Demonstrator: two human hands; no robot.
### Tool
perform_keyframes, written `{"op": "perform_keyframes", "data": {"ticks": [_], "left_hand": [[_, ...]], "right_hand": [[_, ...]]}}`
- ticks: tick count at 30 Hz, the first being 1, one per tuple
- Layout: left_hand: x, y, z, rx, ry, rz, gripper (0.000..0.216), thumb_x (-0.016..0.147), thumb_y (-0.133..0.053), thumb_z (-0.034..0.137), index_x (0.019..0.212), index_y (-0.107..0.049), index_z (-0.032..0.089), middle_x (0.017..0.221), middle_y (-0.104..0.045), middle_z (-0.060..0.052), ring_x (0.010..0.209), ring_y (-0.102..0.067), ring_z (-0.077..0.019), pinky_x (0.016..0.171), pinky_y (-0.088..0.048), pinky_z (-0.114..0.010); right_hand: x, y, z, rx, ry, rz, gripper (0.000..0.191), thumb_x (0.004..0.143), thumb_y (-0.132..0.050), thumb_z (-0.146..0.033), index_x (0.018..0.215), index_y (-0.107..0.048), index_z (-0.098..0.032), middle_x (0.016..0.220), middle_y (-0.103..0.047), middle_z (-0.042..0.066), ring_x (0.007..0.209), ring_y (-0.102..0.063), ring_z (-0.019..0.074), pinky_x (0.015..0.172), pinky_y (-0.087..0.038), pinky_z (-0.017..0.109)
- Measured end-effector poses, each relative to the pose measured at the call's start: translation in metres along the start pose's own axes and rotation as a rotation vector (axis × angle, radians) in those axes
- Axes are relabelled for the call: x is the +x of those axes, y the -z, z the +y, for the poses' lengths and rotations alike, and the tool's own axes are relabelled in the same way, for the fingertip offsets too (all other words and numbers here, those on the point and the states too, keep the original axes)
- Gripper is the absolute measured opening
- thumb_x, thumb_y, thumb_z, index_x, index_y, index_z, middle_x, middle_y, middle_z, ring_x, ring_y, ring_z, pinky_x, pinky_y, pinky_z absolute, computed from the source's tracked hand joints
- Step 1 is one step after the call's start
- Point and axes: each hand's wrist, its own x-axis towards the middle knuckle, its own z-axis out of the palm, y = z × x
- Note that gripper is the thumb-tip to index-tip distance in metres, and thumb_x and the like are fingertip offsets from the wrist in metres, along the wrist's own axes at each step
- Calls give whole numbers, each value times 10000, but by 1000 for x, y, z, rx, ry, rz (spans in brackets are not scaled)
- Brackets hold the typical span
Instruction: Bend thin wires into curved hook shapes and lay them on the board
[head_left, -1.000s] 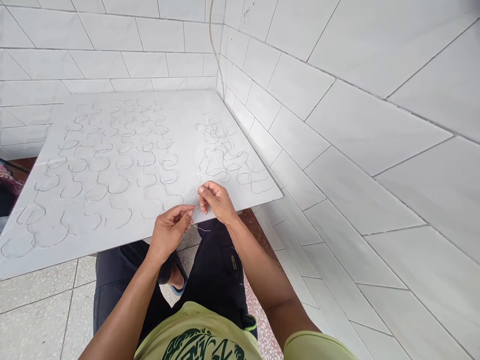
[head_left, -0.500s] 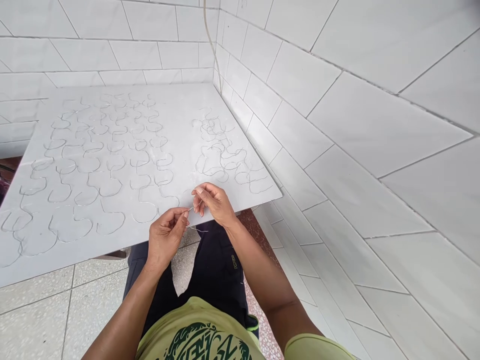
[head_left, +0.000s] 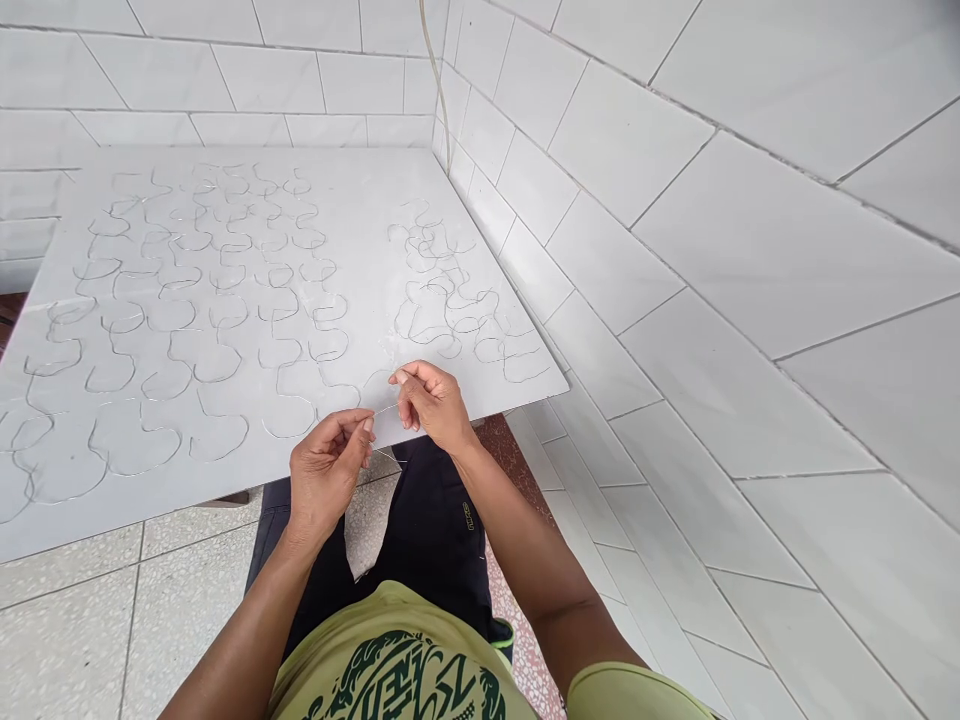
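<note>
My left hand (head_left: 328, 468) and my right hand (head_left: 430, 402) meet at the near edge of a white board (head_left: 360, 200). Both pinch the ends of one thin silver wire (head_left: 382, 408), which runs between their fingertips. On the board lie several bent wire pieces (head_left: 195, 290), curved like hooks, set out in rows on the left. A looser, overlapping bunch of bent wires (head_left: 450, 300) lies on the board's right side, just beyond my right hand.
A white tiled wall (head_left: 712, 250) runs close along the right and behind the board. A thin cord (head_left: 439, 90) hangs down in the corner. Below are my dark trousers (head_left: 427, 530) and a speckled tiled floor (head_left: 82, 610).
The hands have stayed together at the board's edge, working the wire with small finger moves. The view has shifted slightly, so the board sits a little lower and leftward.
</note>
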Motion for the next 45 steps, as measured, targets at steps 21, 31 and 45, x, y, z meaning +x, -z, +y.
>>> {"op": "perform_keyframes", "data": {"ticks": [21,31,45], "left_hand": [[10,13,-6,-29,0,-242,227,927,-707,340,1077,-845,238,730,-651,-14,622,-573,-118,546,-478,-235],[10,15,-11,57,-116,-348,255,967,-651,291,1145,-834,299,801,-663,-18,697,-577,-136,611,-460,-256],[12,12,-7,75,-69,-394,274,961,-662,339,1177,-821,282,777,-646,-10,690,-569,-140,624,-457,-263]], "right_hand": [[2,-2,-4,-200,26,-14,318,983,-612,-517,921,-658,-209,464,-456,-94,387,-397,90,433,-345,229],[0,0,-2,-285,44,-81,325,1008,-570,-528,959,-666,-222,549,-457,-67,473,-418,106,486,-337,231],[0,-2,-4,-413,97,-100,265,1011,-560,-437,924,-676,-214,573,-441,-62,526,-423,112,534,-345,237]]}}
